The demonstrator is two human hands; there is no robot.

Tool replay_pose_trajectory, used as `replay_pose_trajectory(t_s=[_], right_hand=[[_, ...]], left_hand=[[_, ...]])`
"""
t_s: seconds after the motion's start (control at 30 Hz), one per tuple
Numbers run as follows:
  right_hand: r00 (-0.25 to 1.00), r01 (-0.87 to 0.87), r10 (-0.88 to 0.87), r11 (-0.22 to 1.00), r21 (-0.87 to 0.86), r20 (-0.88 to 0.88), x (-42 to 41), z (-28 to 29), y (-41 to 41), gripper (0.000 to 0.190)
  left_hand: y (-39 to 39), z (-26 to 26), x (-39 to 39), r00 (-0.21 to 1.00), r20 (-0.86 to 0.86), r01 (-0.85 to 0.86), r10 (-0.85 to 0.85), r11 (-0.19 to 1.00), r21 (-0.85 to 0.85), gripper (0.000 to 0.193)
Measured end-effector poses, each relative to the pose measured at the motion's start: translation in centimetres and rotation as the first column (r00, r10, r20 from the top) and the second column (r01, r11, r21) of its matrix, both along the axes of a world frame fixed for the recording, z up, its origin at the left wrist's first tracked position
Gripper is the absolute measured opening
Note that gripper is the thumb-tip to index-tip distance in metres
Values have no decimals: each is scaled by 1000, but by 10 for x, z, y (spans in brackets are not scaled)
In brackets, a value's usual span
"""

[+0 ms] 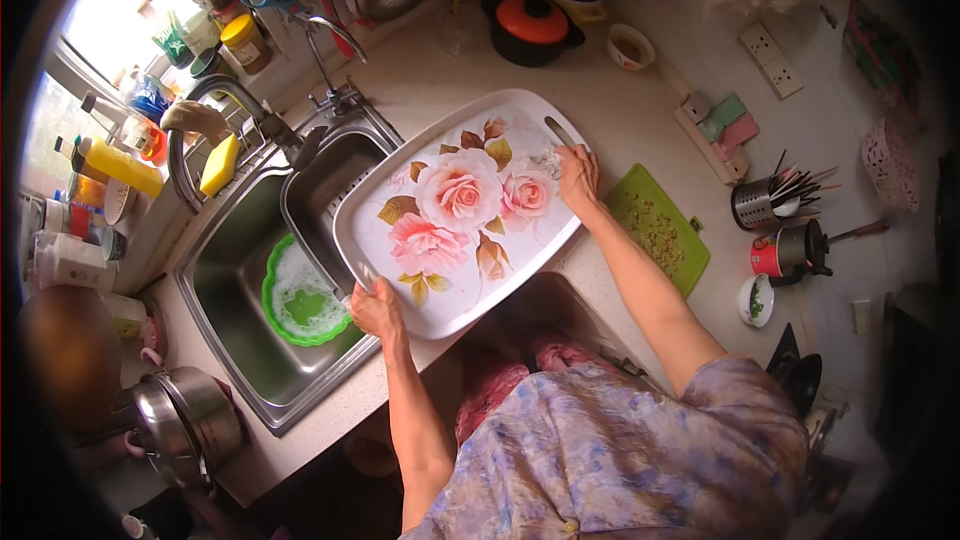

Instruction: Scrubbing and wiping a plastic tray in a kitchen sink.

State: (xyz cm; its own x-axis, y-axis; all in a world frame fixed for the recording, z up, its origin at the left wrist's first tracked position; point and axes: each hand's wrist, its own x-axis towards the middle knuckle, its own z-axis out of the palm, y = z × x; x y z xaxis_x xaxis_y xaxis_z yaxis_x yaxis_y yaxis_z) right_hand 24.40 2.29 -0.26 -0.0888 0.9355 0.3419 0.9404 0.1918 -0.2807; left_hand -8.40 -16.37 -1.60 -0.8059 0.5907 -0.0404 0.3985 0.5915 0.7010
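A white oblong tray point(453, 315) printed with pink roses is held tilted over the counter edge and the right side of the sink. My left hand point(379, 309) grips its near left end, thumb over the rim by the handle slot. At the opposite end my right hand point(580, 176) is closed on what looks like a steel wool scourer point(548, 162), pressed on the tray's surface beside the other handle slot. Below and left of the tray, a green scalloped basin point(271, 298) with foamy water sits in the steel sink point(225, 315), its right edge partly hidden by my left hand.
A curved faucet point(247, 90) and a yellow sponge point(220, 166) stand behind the sink. On the right lies a green cutting board point(694, 255) with small chopped pieces. A lidded steel pot point(199, 412) stands left; an orange-lidded black pot point(531, 21) is at the back.
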Motion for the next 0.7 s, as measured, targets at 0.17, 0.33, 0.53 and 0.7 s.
replay_pose_trajectory(t_s=[0.17,0.33,0.53,0.7], right_hand=[[892,-397,434,886,237,-129,-78,-37,-71,21],[670,-731,670,671,-123,-320,-108,4,-145,26],[966,-211,216,976,46,-143,-34,0,9,25],[910,-318,313,948,27,-272,-99,-11,-20,22]], left_hand=[[3,9,6,1000,10,-25,25,1000,1,28],[-7,0,-5,998,-48,-37,35,999,-31,29],[-1,5,1,999,39,-28,31,998,-54,36],[-3,3,1,1000,-9,-27,27,999,-33,35]])
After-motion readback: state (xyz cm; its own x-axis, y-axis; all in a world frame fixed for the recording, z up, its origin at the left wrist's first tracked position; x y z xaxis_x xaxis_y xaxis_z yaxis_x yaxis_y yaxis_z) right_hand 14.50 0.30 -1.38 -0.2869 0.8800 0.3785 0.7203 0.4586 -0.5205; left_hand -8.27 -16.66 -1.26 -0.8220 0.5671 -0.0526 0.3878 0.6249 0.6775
